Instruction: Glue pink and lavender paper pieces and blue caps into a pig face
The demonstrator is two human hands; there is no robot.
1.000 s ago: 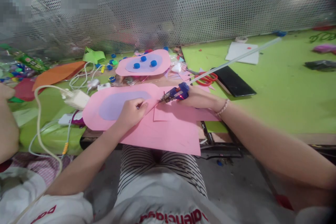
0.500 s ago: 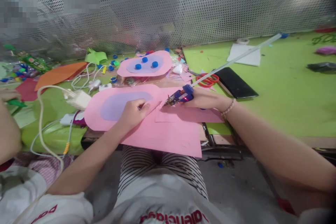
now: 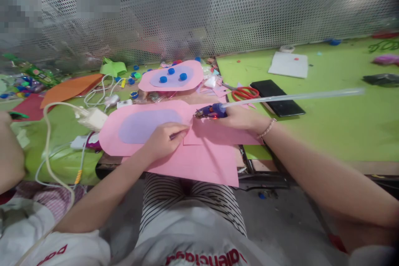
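Observation:
My right hand (image 3: 239,119) is wrapped round a small blue glue gun (image 3: 213,111) with a red light lit. A long clear glue stick (image 3: 296,97) sticks out of its back to the right. The nozzle points left, close over a pink paper piece (image 3: 215,131). My left hand (image 3: 165,140) is closed, its fingertips pinching a pink paper edge just below the nozzle. Under and beside it lies a rounded pink paper shape (image 3: 109,133) with a lilac oval (image 3: 140,124) on it. A larger pink sheet (image 3: 199,166) overhangs the table's front edge.
Behind is another pink shape (image 3: 146,85) bearing three blue bottle caps (image 3: 171,71). Red-handled scissors (image 3: 245,93) and a black phone (image 3: 280,102) lie to the right. A white plug (image 3: 92,118) with cables is at left, near another person's arm (image 3: 11,153). A perforated metal screen (image 3: 187,12) stands behind.
The glue gun has tilted, so its stick has swung down to the right, nearly level. My left fingers have moved right and straightened into a pinch at the paper edge.

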